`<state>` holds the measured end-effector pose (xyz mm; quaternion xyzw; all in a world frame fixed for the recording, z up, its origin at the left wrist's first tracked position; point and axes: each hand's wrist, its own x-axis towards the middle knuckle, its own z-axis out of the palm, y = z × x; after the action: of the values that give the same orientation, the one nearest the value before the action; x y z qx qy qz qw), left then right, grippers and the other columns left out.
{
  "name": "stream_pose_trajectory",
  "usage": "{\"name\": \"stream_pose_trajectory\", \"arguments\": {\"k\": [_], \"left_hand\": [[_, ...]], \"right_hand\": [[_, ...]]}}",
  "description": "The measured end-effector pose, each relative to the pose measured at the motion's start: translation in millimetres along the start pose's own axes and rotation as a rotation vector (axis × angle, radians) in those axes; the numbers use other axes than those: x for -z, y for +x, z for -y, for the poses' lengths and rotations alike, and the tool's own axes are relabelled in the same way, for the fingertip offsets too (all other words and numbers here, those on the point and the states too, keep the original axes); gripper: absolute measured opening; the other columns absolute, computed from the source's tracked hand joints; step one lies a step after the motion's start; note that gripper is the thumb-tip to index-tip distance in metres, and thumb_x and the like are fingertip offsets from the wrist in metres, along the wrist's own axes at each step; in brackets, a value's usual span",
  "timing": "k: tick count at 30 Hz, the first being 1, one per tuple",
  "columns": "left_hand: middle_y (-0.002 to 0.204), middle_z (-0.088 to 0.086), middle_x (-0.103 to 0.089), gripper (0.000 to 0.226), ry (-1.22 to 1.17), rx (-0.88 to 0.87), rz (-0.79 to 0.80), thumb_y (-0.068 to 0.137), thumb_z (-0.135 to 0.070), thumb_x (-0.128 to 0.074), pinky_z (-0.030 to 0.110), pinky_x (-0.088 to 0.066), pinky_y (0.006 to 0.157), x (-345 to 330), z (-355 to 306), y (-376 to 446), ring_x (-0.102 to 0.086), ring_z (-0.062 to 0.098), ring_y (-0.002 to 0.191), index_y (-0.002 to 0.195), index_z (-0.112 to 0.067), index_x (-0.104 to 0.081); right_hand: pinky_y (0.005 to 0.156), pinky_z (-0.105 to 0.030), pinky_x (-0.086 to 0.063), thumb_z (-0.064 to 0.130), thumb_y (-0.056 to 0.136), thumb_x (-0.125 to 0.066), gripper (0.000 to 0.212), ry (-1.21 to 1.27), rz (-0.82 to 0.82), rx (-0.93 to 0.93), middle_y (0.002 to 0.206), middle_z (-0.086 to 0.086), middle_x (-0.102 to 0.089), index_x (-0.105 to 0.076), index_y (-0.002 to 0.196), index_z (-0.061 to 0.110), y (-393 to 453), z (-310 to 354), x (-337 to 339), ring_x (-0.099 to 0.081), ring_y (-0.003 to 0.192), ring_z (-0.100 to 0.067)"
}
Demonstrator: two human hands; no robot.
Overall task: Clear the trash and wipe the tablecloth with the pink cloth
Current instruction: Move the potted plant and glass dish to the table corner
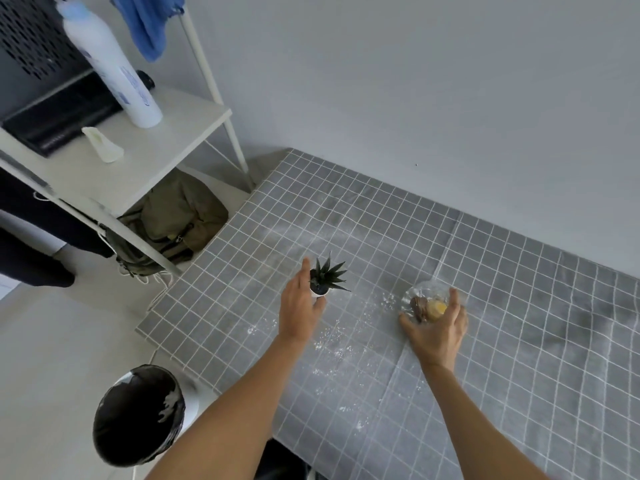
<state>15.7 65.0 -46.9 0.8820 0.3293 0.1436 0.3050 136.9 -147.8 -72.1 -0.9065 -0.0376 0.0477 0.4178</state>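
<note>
Inside clear bag [426,299]: brown, yellow scraps

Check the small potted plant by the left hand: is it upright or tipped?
Upright. The small spiky green plant in its white pot stands on the grey grid-patterned tablecloth, leaves pointing up; the left hand is against the pot's side.
</note>
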Motion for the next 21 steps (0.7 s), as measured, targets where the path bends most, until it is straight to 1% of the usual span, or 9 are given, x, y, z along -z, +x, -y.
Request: {"name": "stream_pose_trajectory", "arguments": {"k": [2,6,9,12,18,21], "left_hand": [[0.132,0.012,-0.055,0.082,0.011,0.018,-0.011,0.084,-0.019,-0.07,0.038,-0.041,0.104,8.9,1.1,4.3,-0.05,0.028,0.124,0.15,-0.012,-0.022],[0.138,0.011,-0.05,0.083,0.041,0.057,-0.023,0.086,-0.019,-0.069,0.038,-0.04,0.106,30.5,7.6,17.3,-0.045,0.027,0.129,0.151,-0.014,-0.018],[0.141,0.009,-0.048,0.084,0.066,0.054,-0.039,0.087,-0.02,-0.067,0.037,-0.04,0.106,46.5,17.1,31.5,-0.044,0.025,0.13,0.151,-0.015,-0.015],[0.145,0.006,-0.043,0.085,0.09,0.058,-0.032,0.088,-0.023,-0.066,0.035,-0.04,0.105,61.6,26.9,47.3,-0.043,0.022,0.132,0.152,-0.017,-0.01],[0.151,0.005,-0.036,0.086,0.084,0.031,-0.02,0.087,-0.025,-0.066,0.037,-0.046,0.103,77.7,56.2,81.5,-0.045,0.023,0.132,0.152,-0.016,-0.011],[0.153,0.005,-0.034,0.088,0.081,0.014,-0.006,0.085,-0.025,-0.068,0.033,-0.049,0.097,81.6,75.5,100.1,-0.05,0.023,0.127,0.152,-0.015,-0.011]], "right_hand": [[0.11,-0.058,-0.023,0.031,0.062,-0.087,0.109,-0.005,0.02,0.043,0.146,-0.018,-0.028,-0.018,0.146,0.024,-1.4,10.0,-4.1,-0.022,0.136,-0.04],[0.106,-0.058,-0.028,0.032,0.06,-0.089,0.112,0.001,0.059,0.149,0.145,-0.017,-0.028,-0.017,0.146,0.027,3.0,40.5,-16.3,-0.025,0.133,-0.037],[0.106,-0.057,-0.027,0.034,0.06,-0.088,0.109,-0.007,0.072,0.22,0.144,-0.018,-0.03,-0.021,0.145,0.023,7.7,68.9,-30.2,-0.027,0.133,-0.038],[0.104,-0.056,-0.03,0.033,0.06,-0.088,0.107,-0.011,0.083,0.298,0.14,-0.019,-0.034,-0.026,0.145,0.018,9.8,96.2,-46.6,-0.031,0.129,-0.039],[0.103,-0.056,-0.033,0.037,0.059,-0.088,0.108,-0.03,0.105,0.354,0.139,-0.016,-0.034,-0.025,0.144,0.019,15.3,136.5,-90.4,-0.034,0.127,-0.036],[0.103,-0.054,-0.034,0.038,0.057,-0.089,0.109,-0.062,0.102,0.364,0.137,-0.017,-0.036,-0.026,0.145,0.019,19.3,153.5,-112.0,-0.035,0.126,-0.036]]}}
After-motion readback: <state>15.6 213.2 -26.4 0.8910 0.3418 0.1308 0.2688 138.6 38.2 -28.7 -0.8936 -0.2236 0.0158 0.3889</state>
